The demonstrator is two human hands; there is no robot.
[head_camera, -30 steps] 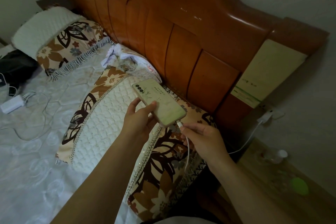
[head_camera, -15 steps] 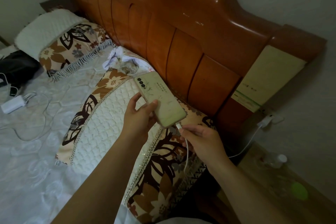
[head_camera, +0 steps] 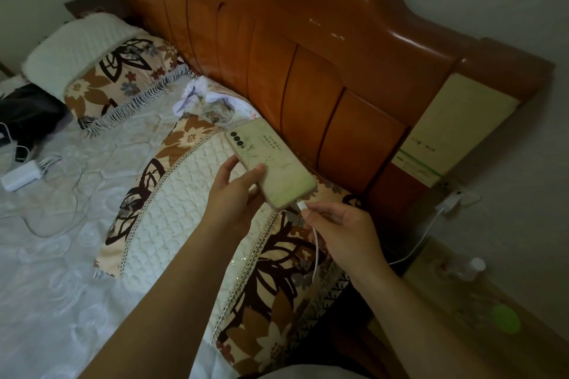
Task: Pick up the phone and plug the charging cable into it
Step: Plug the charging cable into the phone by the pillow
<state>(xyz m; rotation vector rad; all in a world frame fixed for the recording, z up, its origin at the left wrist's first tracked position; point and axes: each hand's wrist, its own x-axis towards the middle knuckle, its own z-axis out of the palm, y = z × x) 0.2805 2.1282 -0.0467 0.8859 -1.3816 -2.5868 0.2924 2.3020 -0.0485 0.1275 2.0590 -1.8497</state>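
At frame centre the left hand (head_camera: 234, 194) grips the phone (head_camera: 271, 166) back-up above the pillow (head_camera: 172, 224), its long axis running from upper left to lower right. The right hand (head_camera: 341, 228) pinches the charging cable (head_camera: 315, 252) plug at the phone's lower-right end; it looks seated, though the port is hidden.

head view, looking down, close over bed (head_camera: 61, 255)

2 bare, sleeveless forearms (head_camera: 172, 283)
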